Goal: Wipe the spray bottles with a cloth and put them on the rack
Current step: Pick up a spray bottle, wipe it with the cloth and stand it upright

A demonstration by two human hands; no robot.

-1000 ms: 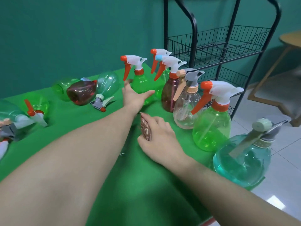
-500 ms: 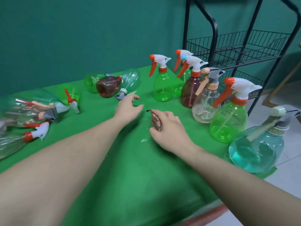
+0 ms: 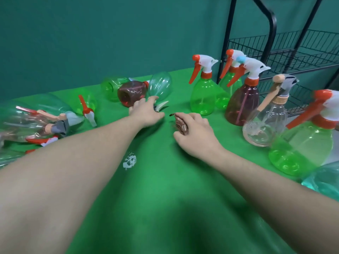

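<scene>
Two bare arms reach over the green table (image 3: pixel 165 208). Right hand (image 3: pixel 197 133) curls its fingers round a bunched brown cloth (image 3: pixel 180 124) mid-table. Left hand (image 3: pixel 145 111), fingers loosely extended, touches a fallen clear bottle (image 3: pixel 161 85) near the far edge. Upright spray bottles (image 3: pixel 204 94) line the right edge beside the black wire rack (image 3: pixel 286 50).

The teal bottle (image 3: pixel 322 180) is cropped at the right edge.

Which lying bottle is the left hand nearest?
The clear pale-green bottle lying beside the dark red bottle; the left hand reaches its grey-white trigger head, while the other fallen bottles lie further left.
</scene>
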